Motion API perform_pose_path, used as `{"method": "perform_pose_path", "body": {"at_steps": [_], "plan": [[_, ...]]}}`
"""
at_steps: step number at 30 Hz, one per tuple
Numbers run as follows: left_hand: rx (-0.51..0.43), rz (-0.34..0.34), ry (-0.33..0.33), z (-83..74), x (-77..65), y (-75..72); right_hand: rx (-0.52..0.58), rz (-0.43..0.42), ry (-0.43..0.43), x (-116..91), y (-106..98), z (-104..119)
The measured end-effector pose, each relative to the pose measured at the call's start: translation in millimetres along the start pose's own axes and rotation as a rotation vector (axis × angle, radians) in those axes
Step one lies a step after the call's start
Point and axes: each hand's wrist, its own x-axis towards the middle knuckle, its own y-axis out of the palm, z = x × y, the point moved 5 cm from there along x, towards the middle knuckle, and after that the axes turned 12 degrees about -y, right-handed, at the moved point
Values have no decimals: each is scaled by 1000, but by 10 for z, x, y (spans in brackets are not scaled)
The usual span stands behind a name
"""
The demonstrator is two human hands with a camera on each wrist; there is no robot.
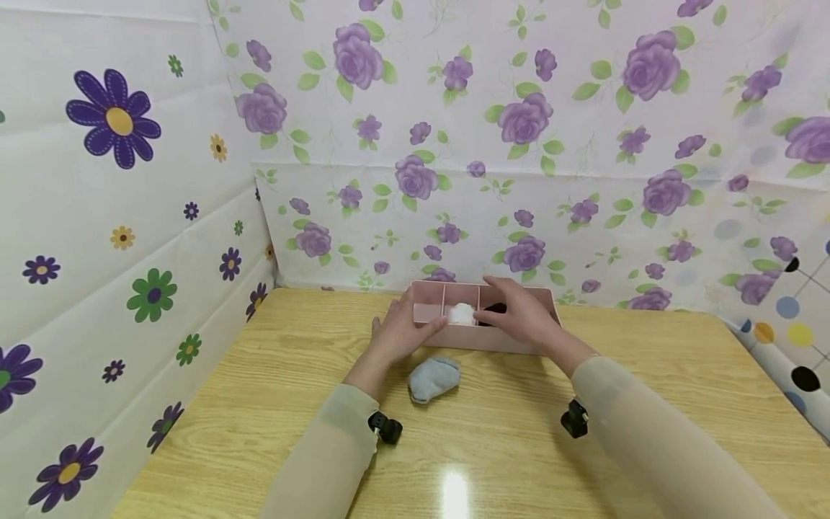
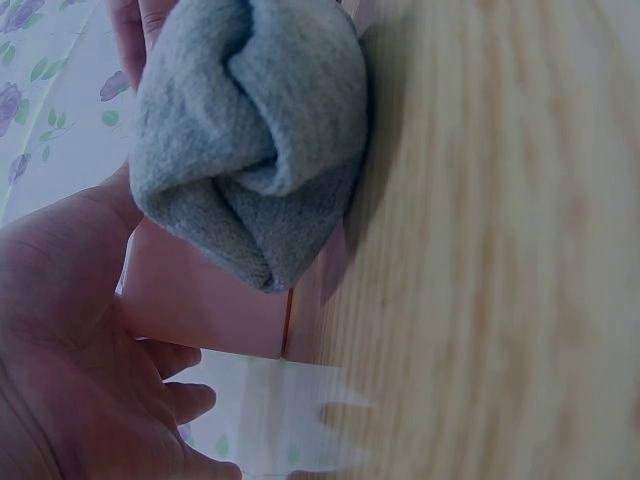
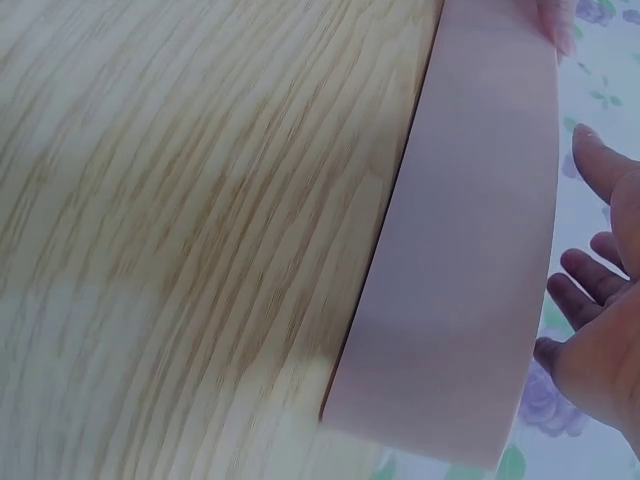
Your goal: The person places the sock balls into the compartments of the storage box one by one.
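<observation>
A long pink divided box [image 1: 483, 339] stands on the table near the back wall. My left hand [image 1: 397, 331] is at its left end, thumb along the front rim and fingers loosely spread past the end wall. Over the box's right part reaches my right hand [image 1: 524, 314], fingers relaxed, thumb pointing toward the middle. A white bundle [image 1: 462, 314] lies in one compartment, and a black bundle [image 1: 493, 310], partly hidden by the right hand, in the compartment to its right. In front of the box sits a rolled grey knitted sock [image 2: 250, 130], untouched by either hand.
The wooden table [image 1: 259, 404] meets a flower-printed wall covering [image 1: 382, 216] just behind the box. Another printed sheet [image 1: 97, 288] runs along the left side. Each wrist carries a small black camera, one of them the left wrist camera [image 1: 387, 428].
</observation>
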Motion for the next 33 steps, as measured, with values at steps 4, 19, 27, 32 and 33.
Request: {"method": "perform_pose_path", "body": {"at_steps": [4,19,27,32,33], "plan": [[6,2,-2,0,2,7,-31,-10,0,-55,-54,-65],[-15,10,4,-19,-18,-10,-68,-27,41,-421,-311,-385],[-1,2,2,-13,-2,-6,-81,-14,23,-571,-382,-453],[5,4,1,-14,-8,-5,-83,5,45,-648,-378,-509],[5,4,0,-16,-10,-6,-78,9,52,-663,-378,-520]]}}
